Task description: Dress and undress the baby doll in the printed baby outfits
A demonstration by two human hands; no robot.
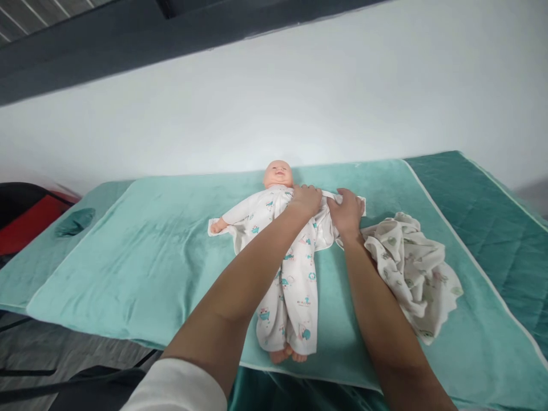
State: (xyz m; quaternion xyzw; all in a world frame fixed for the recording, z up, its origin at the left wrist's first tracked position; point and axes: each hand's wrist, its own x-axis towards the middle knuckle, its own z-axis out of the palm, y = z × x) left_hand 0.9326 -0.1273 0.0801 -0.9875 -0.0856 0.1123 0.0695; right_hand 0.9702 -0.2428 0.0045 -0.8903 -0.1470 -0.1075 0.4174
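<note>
A baby doll (278, 174) lies on its back on a teal towel (162, 245), head toward the wall, feet toward me. It wears a white printed romper (295, 285). My left hand (305, 200) rests on the doll's chest near its neck, fingers curled on the cloth. My right hand (345, 211) is closed on the romper's sleeve at the doll's far arm, which is hidden under it. The doll's other arm (222, 222) sticks out to the left.
A crumpled white printed cloth (411, 268) lies on the towel right of the doll. A darker quilted teal cover (492, 228) shows at the right. A small teal cloth (75, 221) and a red and black object (25, 220) sit at the left. A white wall stands behind.
</note>
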